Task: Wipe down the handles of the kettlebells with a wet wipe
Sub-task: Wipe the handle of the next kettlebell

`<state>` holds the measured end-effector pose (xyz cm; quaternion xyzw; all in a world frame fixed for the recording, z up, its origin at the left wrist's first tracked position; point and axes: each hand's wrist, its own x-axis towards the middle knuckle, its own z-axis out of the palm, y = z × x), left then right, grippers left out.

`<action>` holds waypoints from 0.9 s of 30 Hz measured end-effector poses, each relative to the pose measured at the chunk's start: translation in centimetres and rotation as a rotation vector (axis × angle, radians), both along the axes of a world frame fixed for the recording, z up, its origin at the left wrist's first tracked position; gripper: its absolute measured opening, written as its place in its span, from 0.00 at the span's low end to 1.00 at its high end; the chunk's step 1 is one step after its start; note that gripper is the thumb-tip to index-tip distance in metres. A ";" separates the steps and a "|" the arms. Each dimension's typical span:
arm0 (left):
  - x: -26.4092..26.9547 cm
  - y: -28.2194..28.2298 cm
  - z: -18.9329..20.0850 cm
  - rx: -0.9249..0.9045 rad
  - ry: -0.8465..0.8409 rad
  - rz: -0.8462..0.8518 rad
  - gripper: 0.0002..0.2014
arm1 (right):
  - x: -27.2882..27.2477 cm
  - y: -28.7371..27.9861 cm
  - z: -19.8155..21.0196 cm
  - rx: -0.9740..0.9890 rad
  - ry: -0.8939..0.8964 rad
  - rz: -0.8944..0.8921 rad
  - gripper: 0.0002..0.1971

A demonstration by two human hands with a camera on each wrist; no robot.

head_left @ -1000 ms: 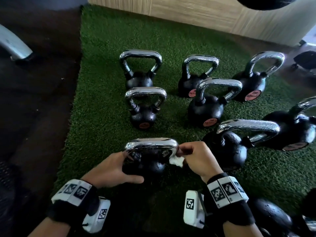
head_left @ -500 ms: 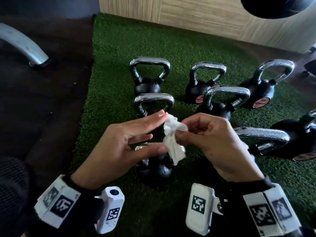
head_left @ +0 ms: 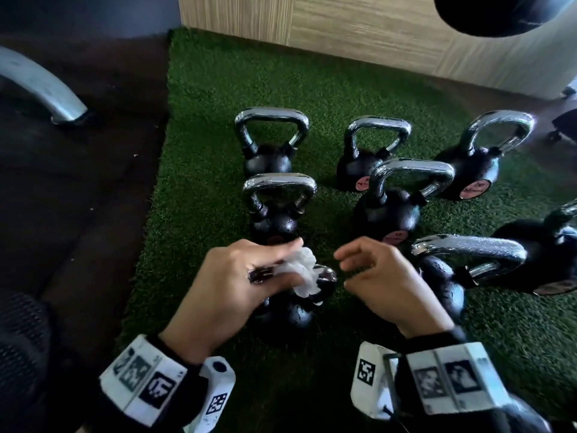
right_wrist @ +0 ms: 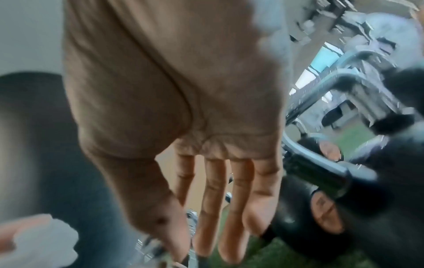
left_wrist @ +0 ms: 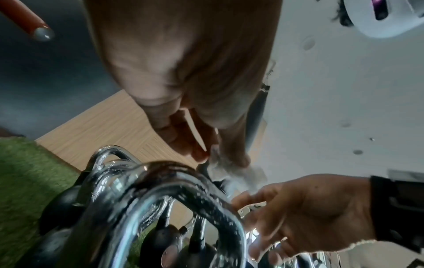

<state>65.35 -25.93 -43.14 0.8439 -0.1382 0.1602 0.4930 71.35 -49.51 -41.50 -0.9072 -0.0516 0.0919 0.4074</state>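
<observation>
**Wet wipe bunched in the left hand above the nearest kettlebell**

Nearest the camera, the left hand (head_left: 237,276) pinches the crumpled white wet wipe (head_left: 301,271) between thumb and fingers, holding it just above the chrome handle (head_left: 324,275) of the nearest kettlebell (head_left: 287,317), which stands on the green turf (head_left: 203,157). Just beside it the right hand (head_left: 387,282) hangs with its fingers (right_wrist: 234,208) loosely extended and apart, gripping nothing. To the right sits a larger kettlebell with a wide chrome handle (head_left: 468,250). Further back a middle pair of kettlebells (head_left: 274,220) (head_left: 387,214) stands upright, and beyond them a row of three more (head_left: 268,160) before the wood-panelled wall (head_left: 343,26). Dark flooring (head_left: 78,182) borders the turf on the left
</observation>
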 end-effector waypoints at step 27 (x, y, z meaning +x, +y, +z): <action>-3.1 3.3 -6.4 0.091 -0.050 0.320 0.14 | -1.1 0.9 -9.7 0.109 0.196 -0.094 0.20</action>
